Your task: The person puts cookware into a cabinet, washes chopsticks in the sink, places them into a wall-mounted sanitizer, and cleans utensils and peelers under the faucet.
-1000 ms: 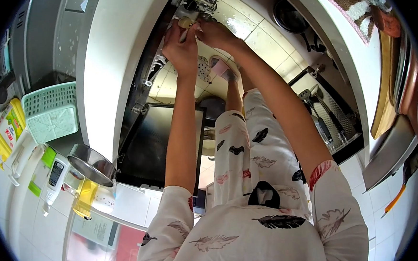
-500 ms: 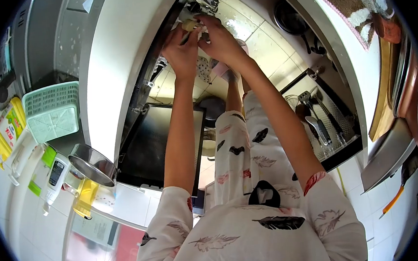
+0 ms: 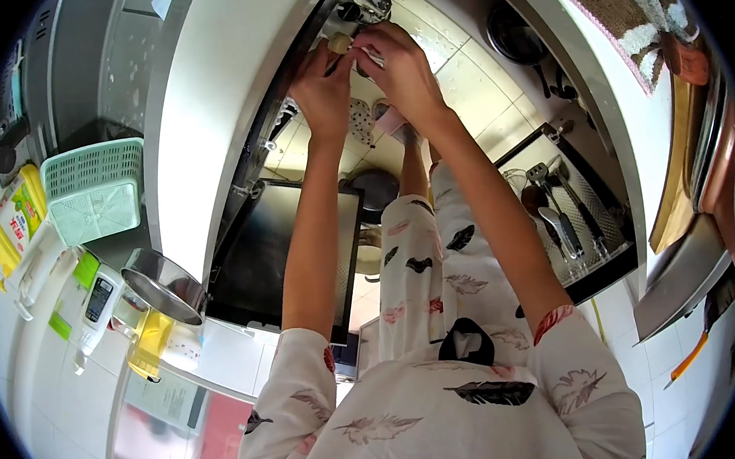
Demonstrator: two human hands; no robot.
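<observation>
Both of my hands are close together at the top centre, in front of the edge of a dark cabinet. A small pale-yellow, roundish lump (image 3: 339,43) shows between them, and its kind is unclear. My left hand (image 3: 322,98) has its fingers and thumb closed around this lump. Against it, my right hand (image 3: 402,72) is bent in a pinch, its fingertips close to the left thumb. Something thin and whitish shows under the right fingers, too small to name.
An open drawer with spatulas and other utensils (image 3: 561,209) is at right, a dark-panelled drawer (image 3: 280,243) at left. A green basket (image 3: 94,191), steel pot (image 3: 165,288) and white scale (image 3: 99,305) stand on the left counter. A black pan (image 3: 514,34) is at upper right.
My right hand has shifted slightly right and its fingers have curled more over the left thumb. My left hand still grips the pale-yellow lump.
</observation>
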